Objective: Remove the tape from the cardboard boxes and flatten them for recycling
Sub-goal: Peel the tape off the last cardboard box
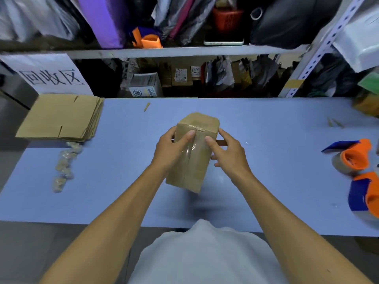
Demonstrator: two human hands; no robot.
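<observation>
The box (pixel 191 152) is up in the air over the middle of the blue table (pixel 266 124), tipped so its taped side faces the person. That way the clear tape (pixel 189 152) running down the seam is easy to see and reach.

The left hand (pixel 171 148) holds the box from the left side, fingers curled round its edge and the thumb lying on the tape. This keeps the box from turning. The right hand (pixel 227 150) is on the right side with one fingertip pressed on the taped face near the top edge. It looks like it is hunting for a loose end of tape to pick at, but the picture is blurry there, so I cannot tell if it has hold of any tape or grips the box.

The tape looks all on, so this box is just getting started.

Flat boxes (pixel 61 117) sit stacked at the far left, out of the way, with little balls of old tape (pixel 65 167) in a row beside them. Two tape holders (pixel 356 160) lie at the right edge
</observation>
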